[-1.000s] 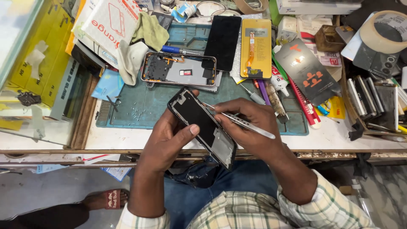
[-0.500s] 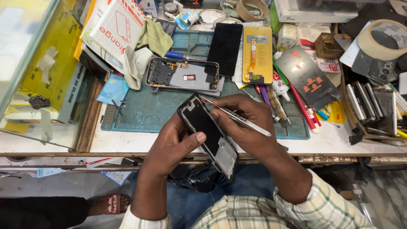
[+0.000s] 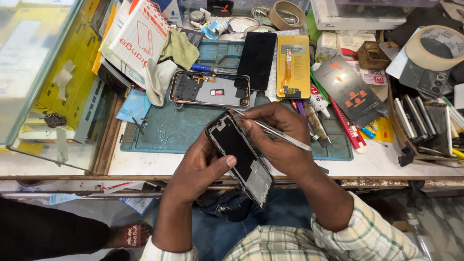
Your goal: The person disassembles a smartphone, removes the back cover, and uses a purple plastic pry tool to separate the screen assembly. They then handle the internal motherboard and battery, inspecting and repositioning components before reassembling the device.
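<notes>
Cluttering teal mat (image 3: 164,135), apparently workshop bench (image 3: 145,164).

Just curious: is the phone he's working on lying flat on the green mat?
No, the left hand holds the phone up off the mat, while the right hand works tweezers at its top.

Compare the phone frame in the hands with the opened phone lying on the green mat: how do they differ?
The held phone frame is tilted above the table edge, gripped by the left hand; the opened phone lies flat and untouched. The held one shows a mostly black inside, the other grey plates and small parts. The right hand brings tweezers to the held one's top edge. Both are rectangular, with insides exposed.
</notes>
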